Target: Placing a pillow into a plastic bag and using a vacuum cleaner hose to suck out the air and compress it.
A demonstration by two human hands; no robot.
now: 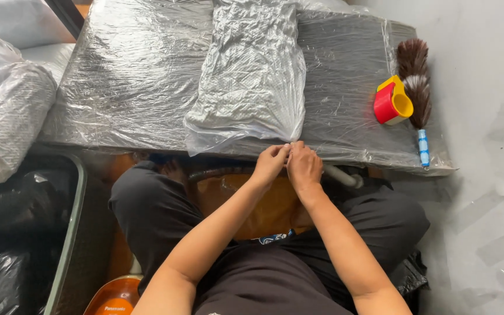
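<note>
The person sits at a counter (118, 87) wrapped in clear crinkled plastic film, legs in dark trousers tucked beneath its near edge. Both hands meet at that edge. The left hand (270, 161) and the right hand (303, 166) touch each other, fingertips pressed together, and each grip pinches the lower corner of a clear plastic bag stuffed with white quilted fabric (251, 76). That bag lies on the counter's middle, running from the far edge to the near one, with its open loose plastic end drooping slightly over the near edge just left of the hands.

On the counter's right part lies a feather duster with brown and white plumes and a blue-and-white handle (415, 87). A red and yellow plastic tape dispenser (392, 103) sits just beside it, touching the plumes on their left. To the left of the counter rests another clear bag of white quilted fabric (7, 122), above black plastic bags (13, 216) on the floor.
</note>
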